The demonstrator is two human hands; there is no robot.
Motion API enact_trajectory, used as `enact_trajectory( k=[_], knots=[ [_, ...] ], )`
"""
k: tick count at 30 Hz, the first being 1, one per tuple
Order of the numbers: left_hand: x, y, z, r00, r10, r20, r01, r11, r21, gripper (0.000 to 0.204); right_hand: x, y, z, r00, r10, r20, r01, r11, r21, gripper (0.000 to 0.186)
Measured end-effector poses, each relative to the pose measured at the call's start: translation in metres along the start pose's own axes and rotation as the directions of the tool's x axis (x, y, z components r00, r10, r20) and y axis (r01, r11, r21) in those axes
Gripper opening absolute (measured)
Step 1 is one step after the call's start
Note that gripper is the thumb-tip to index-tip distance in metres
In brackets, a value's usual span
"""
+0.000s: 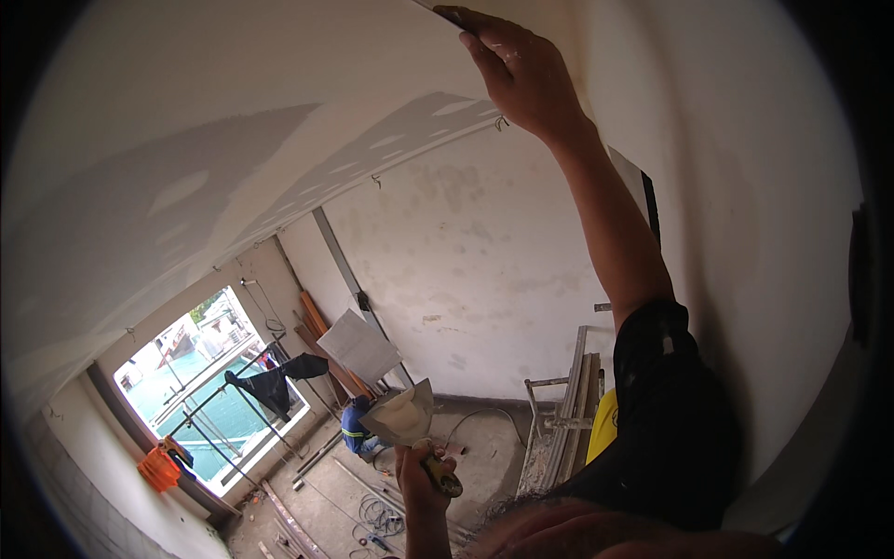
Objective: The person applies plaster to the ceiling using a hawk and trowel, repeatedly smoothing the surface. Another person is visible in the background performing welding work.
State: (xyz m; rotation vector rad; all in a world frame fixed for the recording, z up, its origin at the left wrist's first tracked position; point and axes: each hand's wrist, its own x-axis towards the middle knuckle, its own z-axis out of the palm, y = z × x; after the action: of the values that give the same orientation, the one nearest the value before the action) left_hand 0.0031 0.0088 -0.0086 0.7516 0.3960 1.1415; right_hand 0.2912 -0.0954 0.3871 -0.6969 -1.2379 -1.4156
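My right hand (526, 74) is raised to the ceiling at the top of the view, near the corner with the right wall. Its fingers are closed round a putty knife (454, 19), of which only a dark piece and a thin edge show against the ceiling (363, 56). Lower down, my left hand (421, 475) grips a wide putty knife (440, 473) by its yellow and black handle. The blade points up and carries a smear of pale filler (402, 415).
A person in blue (355, 426) crouches on the floor below. Scaffold planks (579, 401) stand at the right. Coiled cable (380, 514) and long pipes (289, 522) lie on the floor. Dark cloth (265, 391) and an orange garment (160, 469) hang by the window (209, 373).
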Motion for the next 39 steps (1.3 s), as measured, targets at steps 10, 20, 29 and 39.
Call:
enact_trajectory(
  k=[10,20,29,39],
  knots=[
    [0.001,0.015,-0.008,0.942,-0.136,0.306,0.194,0.966,-0.169,0.047,-0.122,-0.029,-0.024,0.808,0.482,0.340,-0.588,0.624,0.514,0.023],
    [-0.011,0.060,0.020,0.795,-0.171,0.582,0.397,0.872,-0.287,0.053,-0.330,-0.111,0.026,0.335,0.335,0.881,-0.856,-0.283,0.433,0.013],
    [-0.027,0.078,0.022,0.882,-0.138,0.450,0.220,0.966,-0.134,0.051,-0.301,-0.069,0.019,0.549,0.024,0.836,-0.713,0.536,0.453,0.029],
    [-0.003,0.062,-0.017,0.960,-0.251,0.122,0.278,0.904,-0.325,0.009,-0.011,-0.011,-0.031,0.954,0.199,-0.223,-0.139,0.957,0.256,0.016]
  ],
)
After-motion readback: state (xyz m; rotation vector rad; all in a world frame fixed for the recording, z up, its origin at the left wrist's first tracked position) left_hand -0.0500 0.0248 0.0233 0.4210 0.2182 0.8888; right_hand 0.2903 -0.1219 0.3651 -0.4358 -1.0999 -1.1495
